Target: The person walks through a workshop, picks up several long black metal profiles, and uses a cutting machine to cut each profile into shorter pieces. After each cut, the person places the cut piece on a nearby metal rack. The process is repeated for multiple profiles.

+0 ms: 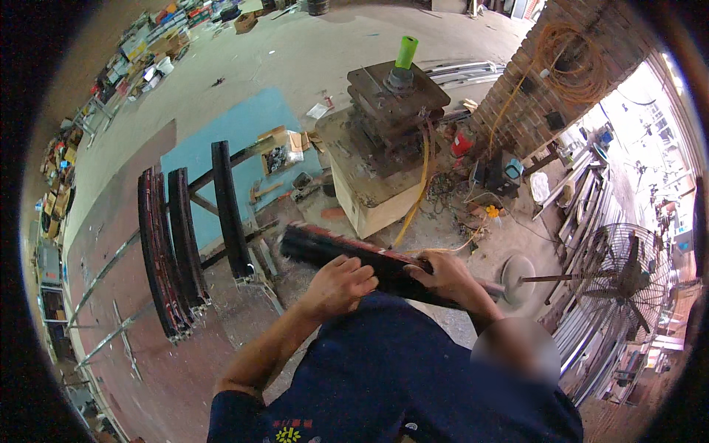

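Note:
In front of my body I hold a long black profile bar (317, 247) with a reddish strip along its far edge. It slants from upper left to lower right, and its left end is blurred. My left hand (341, 286) is closed at its near edge, fingers curled; what lies inside the fingers is partly hidden. Further right, my right hand (447, 275) wraps round the bar with the thumb on top. To the left, similar black bars (185, 236) lie side by side across a metal rack (214, 177), some with reddish strips.
Ahead stands a rusty machine (395, 103) on a pale block (362, 203), with a yellow hose (425, 184) hanging down. A fan (624, 269) and metal lengths (583, 214) are at right. A hammer (262, 192) and an open carton (281, 155) lie beyond the rack.

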Motion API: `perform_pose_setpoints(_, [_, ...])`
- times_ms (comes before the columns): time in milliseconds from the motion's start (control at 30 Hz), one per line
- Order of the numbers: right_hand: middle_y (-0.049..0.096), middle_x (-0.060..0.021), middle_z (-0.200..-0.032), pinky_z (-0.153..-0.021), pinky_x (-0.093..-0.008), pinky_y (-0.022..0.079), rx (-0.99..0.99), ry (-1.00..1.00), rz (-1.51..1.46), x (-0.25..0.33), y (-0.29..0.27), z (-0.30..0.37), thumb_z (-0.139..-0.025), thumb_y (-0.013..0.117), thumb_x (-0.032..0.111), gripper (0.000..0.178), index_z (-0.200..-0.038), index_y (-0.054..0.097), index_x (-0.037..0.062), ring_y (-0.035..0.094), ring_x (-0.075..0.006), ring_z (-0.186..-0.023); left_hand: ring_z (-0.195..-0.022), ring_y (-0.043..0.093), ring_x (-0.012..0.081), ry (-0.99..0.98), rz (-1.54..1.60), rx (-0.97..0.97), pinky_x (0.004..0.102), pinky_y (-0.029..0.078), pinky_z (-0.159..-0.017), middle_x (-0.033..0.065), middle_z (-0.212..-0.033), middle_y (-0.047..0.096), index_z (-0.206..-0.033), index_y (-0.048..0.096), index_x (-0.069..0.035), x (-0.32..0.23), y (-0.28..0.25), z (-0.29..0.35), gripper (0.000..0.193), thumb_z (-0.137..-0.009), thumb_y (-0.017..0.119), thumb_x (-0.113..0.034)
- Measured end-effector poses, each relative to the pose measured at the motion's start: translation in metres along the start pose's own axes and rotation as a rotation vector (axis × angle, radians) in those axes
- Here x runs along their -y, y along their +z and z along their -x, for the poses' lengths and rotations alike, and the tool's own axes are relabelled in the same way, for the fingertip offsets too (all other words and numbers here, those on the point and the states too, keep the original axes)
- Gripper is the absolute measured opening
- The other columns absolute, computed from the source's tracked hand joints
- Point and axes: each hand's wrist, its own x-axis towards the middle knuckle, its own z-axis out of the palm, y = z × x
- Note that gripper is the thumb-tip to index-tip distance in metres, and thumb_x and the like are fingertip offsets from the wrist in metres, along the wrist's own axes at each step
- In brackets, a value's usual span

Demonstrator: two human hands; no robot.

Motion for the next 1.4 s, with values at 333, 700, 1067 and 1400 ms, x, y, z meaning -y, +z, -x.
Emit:
perform_pose_setpoints(333, [0.055, -0.0177, -0.076, -0.071, -0.0366, 0.043, -0.223, 0.473, -0.490, -0.215, 0.083, 0.112, -0.093, 0.043, 0.052, 0.057, -0.091, 0.058, -0.0036, 0.053, -0.0196, -0.077, -0.102, 0.053, 0.0277, -0.263, 0.390, -0.281, 0.0409, 0.044, -0.088, 0.0080, -0.107, 0.055, -0.105, 0.061, -0.012, -0.055, 0.079, -0.069, 0.033, -0.072, 0.069, -0.011])
perform_pose_setpoints(700, [0.063, -0.0254, -0.100, -0.086, -0.0434, 0.046, 0.244, 1.232, -0.134, -0.476, 0.200, 0.248, -0.086, 0.036, 0.069, 0.078, -0.102, 0.064, -0.0019, 0.059, -0.0385, -0.102, -0.101, 0.058, 0.0319, -1.033, 0.476, 0.862, 0.0393, 0.045, -0.087, 0.0161, -0.109, 0.059, -0.116, 0.056, -0.002, -0.061, 0.259, 0.224, 0.044, -0.082, 0.064, -0.029])
perform_pose_setpoints(1067, [0.051, -0.0111, -0.133, -0.100, -0.0411, 0.040, 0.500, 1.429, 0.000, -0.488, 0.189, 0.290, -0.087, 0.047, 0.057, 0.061, -0.125, 0.056, 0.0104, 0.048, -0.0294, -0.123, -0.099, 0.060, 0.0288, -1.234, 0.801, 0.448, 0.0378, 0.046, -0.086, 0.0155, -0.110, 0.061, -0.118, 0.058, -0.006, -0.055, 0.317, 0.249, 0.036, -0.088, 0.058, -0.027])
perform_pose_setpoints(1400, [0.057, -0.0126, -0.125, -0.094, -0.0397, 0.045, 0.450, 1.348, 0.072, -0.480, 0.176, 0.281, -0.087, 0.050, 0.048, 0.051, -0.118, 0.061, 0.0092, 0.055, -0.0294, -0.116, -0.095, 0.062, 0.0226, -1.376, 0.618, 0.343, 0.0325, 0.048, -0.081, 0.0169, -0.111, 0.061, -0.121, 0.054, -0.001, -0.061, 0.205, 0.090, 0.042, -0.088, 0.060, -0.026])
